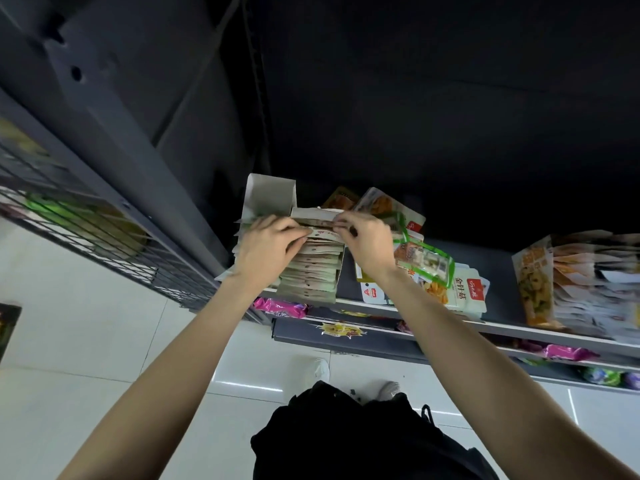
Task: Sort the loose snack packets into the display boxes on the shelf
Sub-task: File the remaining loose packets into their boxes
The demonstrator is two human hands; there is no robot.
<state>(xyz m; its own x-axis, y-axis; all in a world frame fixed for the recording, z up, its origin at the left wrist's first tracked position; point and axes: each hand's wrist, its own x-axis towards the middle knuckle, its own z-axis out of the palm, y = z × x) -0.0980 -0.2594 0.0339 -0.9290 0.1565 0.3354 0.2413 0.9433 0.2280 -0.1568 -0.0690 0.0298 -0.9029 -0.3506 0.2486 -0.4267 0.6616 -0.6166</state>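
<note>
At far left of the frame, a dark wire-mesh rack (86, 216) slanting from the left edge toward centre, blurred green and yellow goods behind its grid. Below it, pale glossy floor tiles (79, 334).

Left of centre, the left hand (266, 245) reaching up from a bare forearm, fingers curled over the top edges of the packets (313, 268) standing in a row in the open display box (270, 199); fingertips pinching one packet at the back of the row. White flap of that box standing upright behind the hand, just above centre. Row of beige packets tightly filed, running from the shelf edge (363, 304) back toward the hands.

Just right of centre, the right hand (367, 244), fingers bent and pinching the same back packet from the other side, thumb and fingertips close to those of the left hand.

Right of the hands, loose packets (429, 265) lying flat and overlapping on the dark shelf, one with a green border on top, a white one with a red label beneath, orange-printed ones behind the right hand.

At far right, a second display box (533, 282) crammed with upright packets, motion-blurred.

Along the lower shelves, pink wrappers (280, 308) below the first box and more pink and green ones at lower right. At bottom centre, black clothing (346, 441) and two pale shoes (320, 370) on the tiles.
</note>
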